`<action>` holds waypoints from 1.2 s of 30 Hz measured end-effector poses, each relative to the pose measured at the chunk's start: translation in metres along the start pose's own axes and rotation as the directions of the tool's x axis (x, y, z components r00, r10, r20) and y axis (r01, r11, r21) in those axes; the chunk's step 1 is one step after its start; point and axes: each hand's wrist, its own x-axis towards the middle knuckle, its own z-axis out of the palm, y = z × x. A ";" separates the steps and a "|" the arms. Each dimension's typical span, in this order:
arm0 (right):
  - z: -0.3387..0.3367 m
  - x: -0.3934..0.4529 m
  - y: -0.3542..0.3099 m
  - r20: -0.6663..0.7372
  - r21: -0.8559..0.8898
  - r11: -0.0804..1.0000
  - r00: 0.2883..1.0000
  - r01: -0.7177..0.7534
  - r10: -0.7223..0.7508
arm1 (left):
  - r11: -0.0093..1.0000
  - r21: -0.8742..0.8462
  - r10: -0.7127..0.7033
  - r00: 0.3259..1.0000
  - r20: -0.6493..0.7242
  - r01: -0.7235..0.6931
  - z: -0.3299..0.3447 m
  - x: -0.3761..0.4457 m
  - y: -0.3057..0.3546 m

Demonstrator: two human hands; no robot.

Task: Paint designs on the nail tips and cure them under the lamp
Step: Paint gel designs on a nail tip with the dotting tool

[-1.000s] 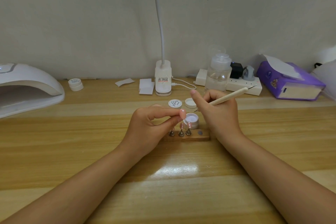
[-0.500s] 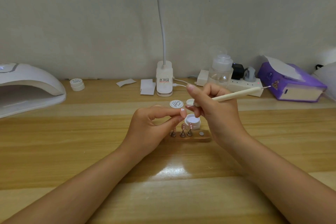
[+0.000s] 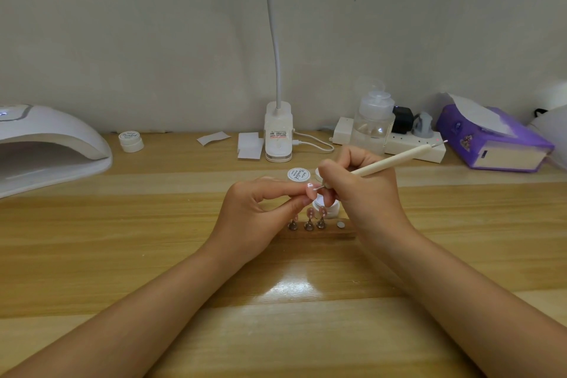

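Three nail tips on metal stands in wooden holder, just below both hands. Left hand pinches pink nail tip. Right hand grips dotting pen, point touching tip. Open gel pot under right fingers. Curing lamp far left of left hand.

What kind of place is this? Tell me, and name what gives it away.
Probably a home nail-art desk rather than a salon. A curing lamp sits at the left of the wooden table, small gel pots stand near it, and nail tips are mounted on a wooden stand between the hands.
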 end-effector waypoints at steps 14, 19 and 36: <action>0.001 -0.001 0.000 0.000 -0.004 1.000 1.000 -0.001 0.001 | 1.000 -0.007 -0.001 1.000 0.012 0.001 0.000 0.000 -0.001; 0.001 0.000 0.000 0.000 -0.005 1.000 1.000 -0.005 0.005 | 1.000 -0.014 0.003 1.000 0.014 -0.003 -0.001 0.000 -0.001; 0.000 0.000 0.001 0.000 -0.015 1.000 1.000 -0.007 0.007 | 1.000 -0.027 0.009 1.000 0.020 -0.008 0.000 0.000 0.000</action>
